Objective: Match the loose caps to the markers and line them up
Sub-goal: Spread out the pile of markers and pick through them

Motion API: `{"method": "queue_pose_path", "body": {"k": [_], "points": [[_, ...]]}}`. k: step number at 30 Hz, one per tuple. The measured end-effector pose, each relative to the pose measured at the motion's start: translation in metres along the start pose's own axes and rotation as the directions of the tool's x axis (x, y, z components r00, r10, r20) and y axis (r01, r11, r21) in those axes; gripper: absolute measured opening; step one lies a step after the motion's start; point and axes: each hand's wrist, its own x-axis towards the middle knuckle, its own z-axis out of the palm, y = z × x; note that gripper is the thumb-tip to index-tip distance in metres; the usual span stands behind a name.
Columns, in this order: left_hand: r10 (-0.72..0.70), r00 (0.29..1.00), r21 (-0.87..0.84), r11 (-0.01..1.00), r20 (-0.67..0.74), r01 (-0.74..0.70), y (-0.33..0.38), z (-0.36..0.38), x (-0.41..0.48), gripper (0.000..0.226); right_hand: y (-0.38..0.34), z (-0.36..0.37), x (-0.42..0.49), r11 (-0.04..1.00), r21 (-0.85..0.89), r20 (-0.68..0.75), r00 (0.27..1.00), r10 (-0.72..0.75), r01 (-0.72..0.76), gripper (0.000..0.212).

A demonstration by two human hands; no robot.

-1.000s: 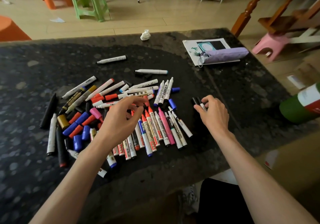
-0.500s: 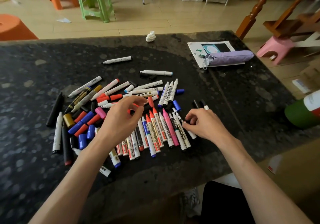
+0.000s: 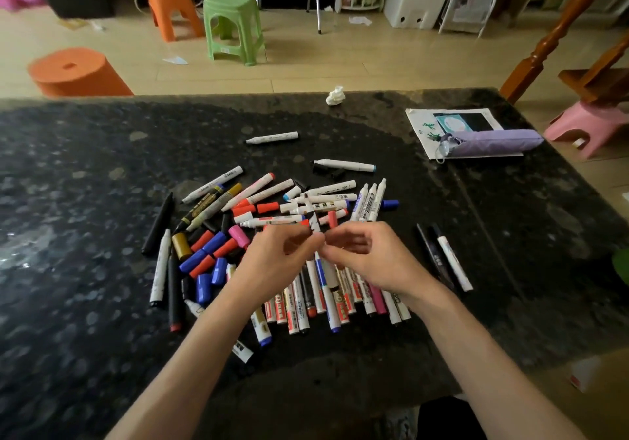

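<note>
The fingertips of both hands meet above the middle of the pile and pinch one white marker [image 3: 313,224], whose printed barrel sticks up from between them toward the far side. The left hand [image 3: 275,262] has thumb and forefinger closed on it from the left; the right hand [image 3: 371,259] curls its fingers in from the right and pinches the same marker lower down. Whether a cap sits inside that grip I cannot tell.

Under the hands lies a row of markers [image 3: 326,303], side by side, pointing near to far. Left of it is a cluster of loose caps [image 3: 207,252] in blue, red, pink and gold, mixed with more markers. To the right, apart from the pile, a black marker [image 3: 429,252] and a white one [image 3: 454,264] lie side by side on the dark stone table [image 3: 85,201]. At the far right corner a lilac bundle [image 3: 493,140] rests on a booklet [image 3: 425,123].
</note>
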Motion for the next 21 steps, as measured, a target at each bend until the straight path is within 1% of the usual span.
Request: {"method": "queue_pose_path", "body": {"k": [3, 5, 8, 11, 14, 16, 18, 21], "points": [[-0.051, 0.991, -0.049, 0.998, -0.123, 0.045, -0.005, -0.017, 0.000, 0.033, -0.011, 0.018, 0.015, 0.991, 0.118, -0.006, 0.998, -0.063, 0.063, 0.022], [-0.122, 0.968, -0.141, 0.986, -0.218, 0.093, -0.009, -0.027, 0.000, 0.033, -0.020, 0.028, 0.028, 0.985, 0.157, -0.021, 0.997, -0.074, 0.076, 0.018], [-0.204, 0.937, -0.281, 0.952, -0.283, 0.122, -0.015, -0.040, -0.001, 0.031, -0.019, 0.040, 0.060, 0.986, 0.132, -0.156, 0.985, -0.078, 0.100, 0.014], [-0.210, 0.915, -0.282, 0.953, -0.344, 0.112, -0.024, -0.058, -0.007, 0.034, -0.007, 0.044, 0.100, 0.994, 0.063, -0.257, 0.964, -0.067, 0.086, 0.012], [-0.201, 0.876, -0.255, 0.962, -0.439, 0.093, -0.041, -0.076, -0.011, 0.038, -0.003, 0.042, 0.144, 0.996, -0.067, -0.344, 0.935, -0.082, 0.063, 0.019], [-0.206, 0.854, -0.266, 0.960, -0.478, 0.083, -0.046, -0.086, -0.011, 0.032, -0.006, 0.043, 0.178, 0.972, -0.224, -0.351, 0.926, -0.142, 0.064, 0.028], [-0.215, 0.851, -0.289, 0.954, -0.479, 0.078, -0.044, -0.091, -0.012, 0.028, -0.011, 0.048, 0.211, 0.913, -0.404, -0.282, 0.941, -0.187, 0.060, 0.038], [-0.212, 0.855, -0.295, 0.953, -0.474, 0.073, -0.043, -0.092, -0.012, 0.027, -0.019, 0.057, 0.251, 0.796, -0.603, -0.178, 0.964, -0.198, 0.052, 0.051]]}}
